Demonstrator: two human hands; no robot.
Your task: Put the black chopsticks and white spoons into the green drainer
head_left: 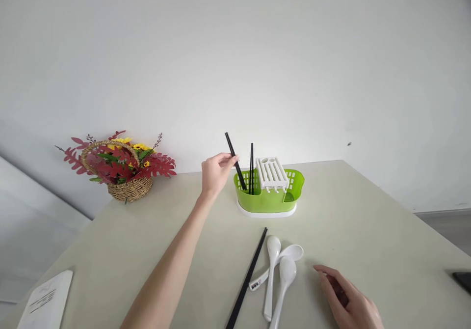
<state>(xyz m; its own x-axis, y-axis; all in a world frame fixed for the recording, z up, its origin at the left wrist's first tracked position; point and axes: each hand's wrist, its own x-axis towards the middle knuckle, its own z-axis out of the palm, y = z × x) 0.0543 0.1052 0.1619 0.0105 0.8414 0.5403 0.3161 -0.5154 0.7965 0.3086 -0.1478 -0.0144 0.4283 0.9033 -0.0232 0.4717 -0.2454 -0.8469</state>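
My left hand (pixel 220 170) pinches a pair of black chopsticks (pixel 233 150), tilted, with their lower ends inside the left part of the green utensil holder (pixel 272 202). Another pair of black chopsticks (pixel 251 164) stands upright in that same part. A white slotted rack (pixel 272 173) sits across the middle of the holder. On the table, my right hand (pixel 348 297) rests with fingers curled and nothing visible in them. To its left lie three white spoons (pixel 288 271), partly crossing, and beside them black chopsticks (pixel 247 277).
At the back left, a wicker basket (pixel 129 190) holds red and yellow artificial flowers. A white printed packet (pixel 47 299) lies at the front left of the table (pixel 331 221). At the right edge is a dark flat object (pixel 462 278). A pale wall (pixel 235 64) stands behind.
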